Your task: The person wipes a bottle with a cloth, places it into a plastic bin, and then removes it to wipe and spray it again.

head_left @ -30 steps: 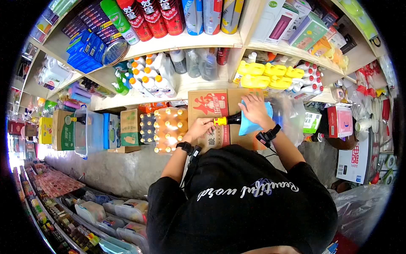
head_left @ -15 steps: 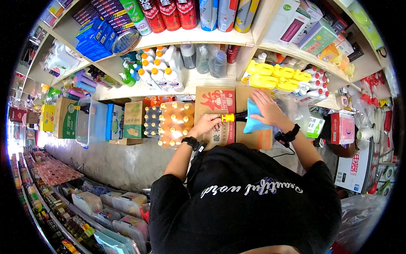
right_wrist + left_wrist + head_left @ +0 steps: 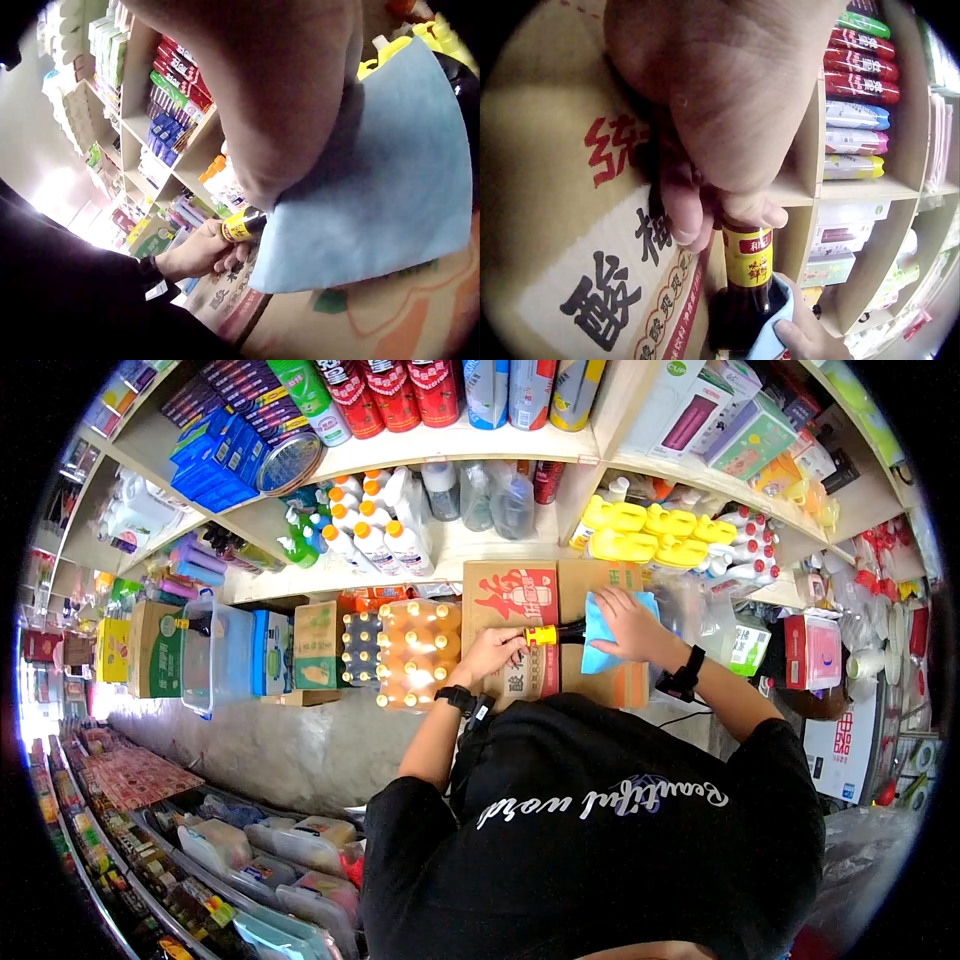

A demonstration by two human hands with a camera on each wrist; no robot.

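Observation:
A dark glass bottle (image 3: 739, 319) with a yellow and red neck label (image 3: 541, 636) lies on its side over cardboard boxes. My left hand (image 3: 492, 653) grips it at the capped end, thumb and fingertips close around the cap in the left wrist view. Around the bottle's body my right hand (image 3: 632, 630) holds a light blue cloth (image 3: 375, 195). The thumb of that hand presses the cloth against the glass in the left wrist view. In the right wrist view the cloth hides most of the bottle, and the right fingers are out of sight.
Under the bottle stand two cardboard boxes (image 3: 510, 585) side by side. A shrink-wrapped pack of orange drinks (image 3: 415, 660) is to their left. Behind, shelves hold white bottles with orange caps (image 3: 375, 540), yellow jugs (image 3: 640, 545) and red spray cans (image 3: 390, 395).
The right hand has shifted slightly over the bottle with the cloth, its fingers now more bent and a cloth corner showing beyond them. The left hand keeps its hold at the cap. The head view has shifted a little.

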